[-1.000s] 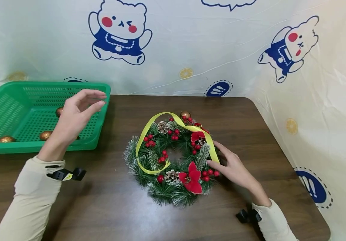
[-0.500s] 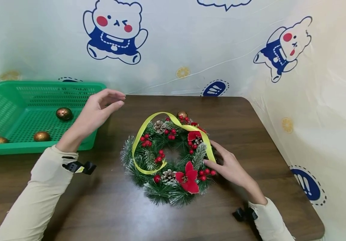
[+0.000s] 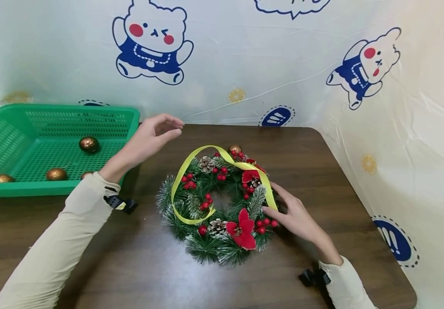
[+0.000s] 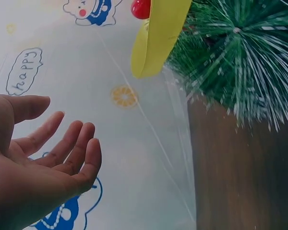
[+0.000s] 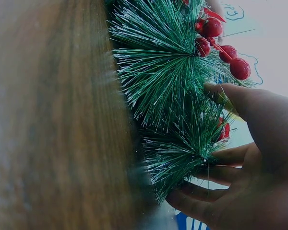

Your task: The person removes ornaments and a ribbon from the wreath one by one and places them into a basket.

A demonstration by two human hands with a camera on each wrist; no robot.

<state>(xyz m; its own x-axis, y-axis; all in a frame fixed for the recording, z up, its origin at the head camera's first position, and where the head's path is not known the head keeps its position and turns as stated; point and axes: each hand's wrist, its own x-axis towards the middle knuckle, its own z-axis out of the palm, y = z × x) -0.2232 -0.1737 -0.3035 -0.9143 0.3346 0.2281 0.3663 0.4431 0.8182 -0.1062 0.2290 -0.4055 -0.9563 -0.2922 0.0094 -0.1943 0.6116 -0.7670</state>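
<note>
A green Christmas wreath (image 3: 206, 248) with frosted needles, pinecones, red berries and a red poinsettia (image 3: 242, 230) lies on the table. A yellow ribbon (image 3: 178, 182) loops loosely over its top. My right hand (image 3: 297, 219) grips the wreath's right edge, thumb on the near side and fingers along the outer needles, as the right wrist view shows. My left hand (image 3: 150, 139) is in the air between the basket and the wreath, holding nothing. Its fingers are loosely bent in the left wrist view. A copper bauble (image 3: 235, 149) shows at the wreath's far edge, partly hidden.
At the left stands a green plastic basket (image 3: 52, 189) with several copper baubles (image 3: 89, 144) inside. My left forearm passes over its right front corner. Behind the brown table (image 3: 342, 193) hangs a pale curtain (image 3: 222, 51) printed with bears.
My left hand has moved right, from over the basket to past its right rim, staying empty. The right hand keeps its place on the wreath. The view has shifted slightly.
</note>
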